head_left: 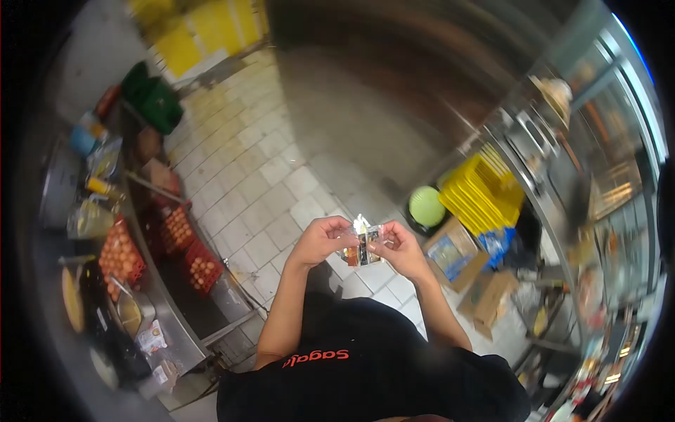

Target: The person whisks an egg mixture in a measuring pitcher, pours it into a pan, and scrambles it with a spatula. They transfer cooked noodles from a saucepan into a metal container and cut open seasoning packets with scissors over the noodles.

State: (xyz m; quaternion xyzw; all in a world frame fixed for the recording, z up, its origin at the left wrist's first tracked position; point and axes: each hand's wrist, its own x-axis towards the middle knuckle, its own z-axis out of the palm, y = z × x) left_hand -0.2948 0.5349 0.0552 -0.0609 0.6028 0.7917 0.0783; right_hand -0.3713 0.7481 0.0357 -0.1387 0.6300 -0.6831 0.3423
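A small shiny packet [362, 250] with orange, black and silver parts is held up in front of my chest. My left hand [320, 241] pinches its left side between thumb and fingers. On the opposite side, my right hand [402, 250] grips the packet the same way, thumb toward the middle. A crumpled silvery bit sticks up from its top edge. The print is too small to read, and what is inside cannot be made out.
To the left, a steel counter [184, 342] bears trays of eggs [121, 257], with more eggs [204, 273] on a lower shelf. Yellow crates [482, 190], a green round container [427, 206] and a cardboard box [485, 299] stand at right. White tiles [239, 176] cover the floor.
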